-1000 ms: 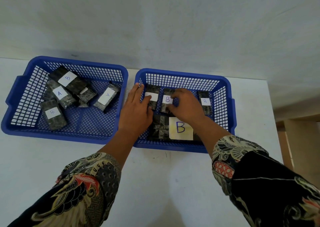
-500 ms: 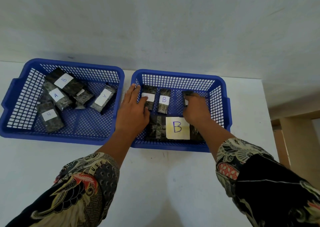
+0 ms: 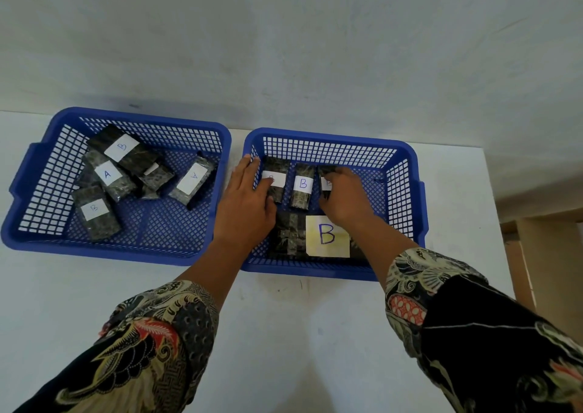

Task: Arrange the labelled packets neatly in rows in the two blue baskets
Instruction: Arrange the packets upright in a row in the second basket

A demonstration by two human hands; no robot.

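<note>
Two blue mesh baskets stand side by side on a white table. The left basket holds several dark packets in a loose pile, labelled A or B. In the right basket, three small B packets stand in a row at the back; the middle one is free. My left hand lies flat against the leftmost packet. My right hand grips the third packet, mostly hiding it. A large packet with a yellow B label lies in front.
The table's right edge drops off beside the right basket, with a beige floor and a wooden piece beyond. A grey wall rises just behind the baskets. Bare white tabletop lies between my sleeves.
My right hand left the middle packet, took the rightmost one and slid it left, close to the middle packet. My left hand stayed on the leftmost packet.
</note>
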